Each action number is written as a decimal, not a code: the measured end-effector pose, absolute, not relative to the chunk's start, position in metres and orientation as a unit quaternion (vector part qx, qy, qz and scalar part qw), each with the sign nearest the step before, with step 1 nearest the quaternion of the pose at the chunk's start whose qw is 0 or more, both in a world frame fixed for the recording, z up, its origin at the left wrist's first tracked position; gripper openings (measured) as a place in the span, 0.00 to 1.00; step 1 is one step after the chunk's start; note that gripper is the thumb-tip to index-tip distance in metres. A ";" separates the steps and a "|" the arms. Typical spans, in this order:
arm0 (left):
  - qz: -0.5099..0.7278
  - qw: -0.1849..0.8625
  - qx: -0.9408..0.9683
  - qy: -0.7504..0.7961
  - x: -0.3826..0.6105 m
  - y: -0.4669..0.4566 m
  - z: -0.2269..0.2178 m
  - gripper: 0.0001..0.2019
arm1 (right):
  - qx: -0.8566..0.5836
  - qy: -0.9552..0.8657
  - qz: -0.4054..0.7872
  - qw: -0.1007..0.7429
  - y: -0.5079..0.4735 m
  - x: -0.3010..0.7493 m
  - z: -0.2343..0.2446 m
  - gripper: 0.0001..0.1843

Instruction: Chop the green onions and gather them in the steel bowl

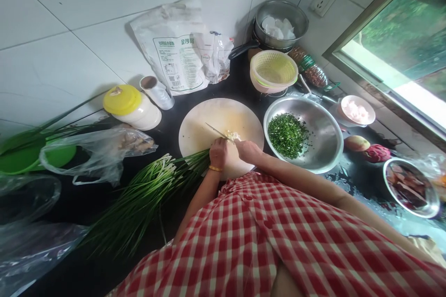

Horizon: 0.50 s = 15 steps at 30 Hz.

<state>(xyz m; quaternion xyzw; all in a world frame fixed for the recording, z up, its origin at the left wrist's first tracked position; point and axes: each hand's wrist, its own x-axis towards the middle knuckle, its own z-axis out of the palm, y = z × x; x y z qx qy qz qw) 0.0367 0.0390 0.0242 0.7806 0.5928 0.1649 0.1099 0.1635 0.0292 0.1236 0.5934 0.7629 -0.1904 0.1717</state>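
Note:
My right hand (248, 151) is closed round the handle of a kitchen knife (215, 129), its blade pointing to the far left over the round cutting board (195, 116). Beside the blade, my left hand (218, 152) presses a bunch of long green chives (198, 161) on the board, their leaves trailing off to the left. Small pale chopped pieces (232, 136) lie just beyond the knife. More chives (139, 204) with whitish ends rest on the counter to the left. Finely chopped greens (287, 134) fill one side of the steel bowl (322, 137) to the right.
Behind the board stand a yellow-lidded jar (134, 109), a plastic roll (158, 93) and a flour bag (170, 55). A colander (273, 72) and a pan (282, 14) are at the back right. Right of the steel bowl lie a dragon fruit (377, 153) and a bowl of dark meat-like pieces (434, 206).

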 end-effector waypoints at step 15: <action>0.218 0.074 0.772 0.593 0.037 0.041 0.020 0.07 | 0.602 0.753 -0.208 0.169 0.029 0.159 0.124 0.19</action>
